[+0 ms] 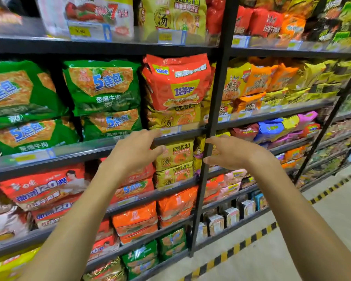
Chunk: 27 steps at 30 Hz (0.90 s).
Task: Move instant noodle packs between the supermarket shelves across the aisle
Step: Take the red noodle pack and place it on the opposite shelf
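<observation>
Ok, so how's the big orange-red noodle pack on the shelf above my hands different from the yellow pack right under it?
The orange-red pack stands upright, tall and puffy, filling most of the shelf height; the yellow pack lies flat beneath it, bearing its weight. The orange-red one shows a yellow label panel; the yellow one a round dark emblem. Both are glossy multi-pack bags sharing a stack just left of the black upright post.

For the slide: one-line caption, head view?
Both empty hands, left and right, reach toward yellow noodle packs on a supermarket shelf.

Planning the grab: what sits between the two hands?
Head view: between left hand and right hand are stacked yellow noodle packs and the black shelf upright.
</observation>
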Available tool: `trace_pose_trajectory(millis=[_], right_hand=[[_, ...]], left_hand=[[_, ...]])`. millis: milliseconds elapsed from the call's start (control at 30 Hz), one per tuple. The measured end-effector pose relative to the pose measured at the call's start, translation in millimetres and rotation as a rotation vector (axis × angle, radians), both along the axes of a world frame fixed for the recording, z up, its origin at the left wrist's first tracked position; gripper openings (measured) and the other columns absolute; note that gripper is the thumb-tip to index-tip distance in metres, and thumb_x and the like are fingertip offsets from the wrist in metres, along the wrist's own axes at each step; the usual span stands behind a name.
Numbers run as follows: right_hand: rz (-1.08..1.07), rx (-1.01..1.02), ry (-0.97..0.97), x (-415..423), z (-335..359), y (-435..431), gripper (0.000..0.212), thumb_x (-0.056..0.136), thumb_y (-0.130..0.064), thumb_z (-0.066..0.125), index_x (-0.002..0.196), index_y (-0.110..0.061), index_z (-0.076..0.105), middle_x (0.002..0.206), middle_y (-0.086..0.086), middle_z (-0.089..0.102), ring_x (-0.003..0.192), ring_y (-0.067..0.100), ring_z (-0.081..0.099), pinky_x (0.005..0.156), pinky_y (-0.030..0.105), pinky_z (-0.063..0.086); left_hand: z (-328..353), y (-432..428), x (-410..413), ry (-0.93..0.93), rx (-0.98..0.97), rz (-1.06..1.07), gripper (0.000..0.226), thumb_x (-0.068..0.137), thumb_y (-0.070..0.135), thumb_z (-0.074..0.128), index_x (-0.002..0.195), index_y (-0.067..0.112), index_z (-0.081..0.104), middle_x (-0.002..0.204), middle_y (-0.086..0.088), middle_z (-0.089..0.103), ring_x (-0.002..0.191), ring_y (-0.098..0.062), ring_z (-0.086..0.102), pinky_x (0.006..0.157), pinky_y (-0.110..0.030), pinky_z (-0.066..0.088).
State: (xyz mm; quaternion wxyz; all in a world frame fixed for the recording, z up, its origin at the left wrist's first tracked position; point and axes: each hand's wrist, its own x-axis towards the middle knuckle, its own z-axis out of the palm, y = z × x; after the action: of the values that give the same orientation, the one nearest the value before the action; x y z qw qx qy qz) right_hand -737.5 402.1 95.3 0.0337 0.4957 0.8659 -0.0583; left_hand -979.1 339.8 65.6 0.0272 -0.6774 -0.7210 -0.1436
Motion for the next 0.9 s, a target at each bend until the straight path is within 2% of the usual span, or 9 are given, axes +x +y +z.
trace_pose_trajectory(millis=[100,267,400,567,667,767,900], right_hand=[[0.015,0.048,0.046,-2.5,-3.4,25.4,0.072,0.097,-0.049,0.054,0.157,-0.028,0.02,0.159,0.009,0.027,0.137,0.031,0.043,0.105,0.045,0.044],[0.082,0.203,0.191,-9.4,-6.0,70.8,0.075,0.096,-0.046,0.057,0.156,-0.033,0.015,0.159,0.006,0.028,0.136,0.031,0.043,0.097,0.05,0.05],[0.136,0.296,0.341,-11.6,-8.4,109.8,0.078,0.096,-0.042,0.058,0.157,-0.037,0.009,0.158,0.003,0.028,0.137,0.03,0.041,0.094,0.05,0.051],[0.237,0.381,0.638,-15.8,-14.8,167.7,0.082,0.096,-0.036,0.06,0.157,-0.04,0.005,0.16,0.005,0.024,0.143,0.03,0.033,0.108,0.049,0.042],[0.298,0.388,0.82,-17.7,-14.7,201.9,0.088,0.095,-0.035,0.063,0.157,-0.042,0.0,0.162,0.005,0.022,0.148,0.024,0.027,0.113,0.048,0.037],[0.388,0.371,0.926,-18.0,-13.5,232.0,0.09,0.094,-0.035,0.065,0.156,-0.043,0.0,0.161,0.005,0.023,0.149,0.021,0.025,0.111,0.051,0.04],[0.483,0.358,0.961,-24.9,-16.7,258.4,0.09,0.093,-0.036,0.065,0.155,-0.047,0.0,0.161,0.004,0.025,0.147,0.022,0.03,0.106,0.053,0.045]], left_hand=[[-7.6,16.1,-4.9,-0.1,0.079,0.012,0.058,0.1,0.05,0.051,0.153,0.035,0.031,0.141,-0.001,0.055,0.133,-0.025,0.051,0.097,-0.052,0.051],[-11.5,38.1,-7.1,-0.263,0.293,0.038,0.069,0.102,0.04,0.055,0.16,0.035,0.018,0.151,-0.003,0.048,0.139,-0.024,0.044,0.103,-0.043,0.043],[-16.4,63.6,-8.5,-0.315,0.418,0.047,0.074,0.101,0.037,0.056,0.161,0.035,0.01,0.16,0.003,0.037,0.146,-0.017,0.037,0.111,-0.043,0.041],[-20.6,101.6,-1.2,-0.316,0.464,0.058,0.084,0.101,0.03,0.058,0.161,0.037,-0.001,0.164,0.002,0.027,0.148,-0.018,0.032,0.11,-0.038,0.036],[-21.8,123.8,3.8,-0.322,0.561,0.09,0.089,0.101,0.028,0.059,0.161,0.036,-0.006,0.167,0.008,0.018,0.151,-0.011,0.024,0.113,-0.033,0.031],[-21.5,146.6,4.9,-0.312,0.664,0.124,0.091,0.1,0.027,0.061,0.161,0.032,-0.005,0.161,0.023,0.009,0.148,0.005,0.015,0.115,-0.031,0.03],[-26.2,167.5,7.9,-0.311,0.735,0.178,0.091,0.101,0.027,0.061,0.161,0.033,-0.007,0.163,0.024,0.005,0.151,-0.001,0.015,0.118,-0.034,0.028]])
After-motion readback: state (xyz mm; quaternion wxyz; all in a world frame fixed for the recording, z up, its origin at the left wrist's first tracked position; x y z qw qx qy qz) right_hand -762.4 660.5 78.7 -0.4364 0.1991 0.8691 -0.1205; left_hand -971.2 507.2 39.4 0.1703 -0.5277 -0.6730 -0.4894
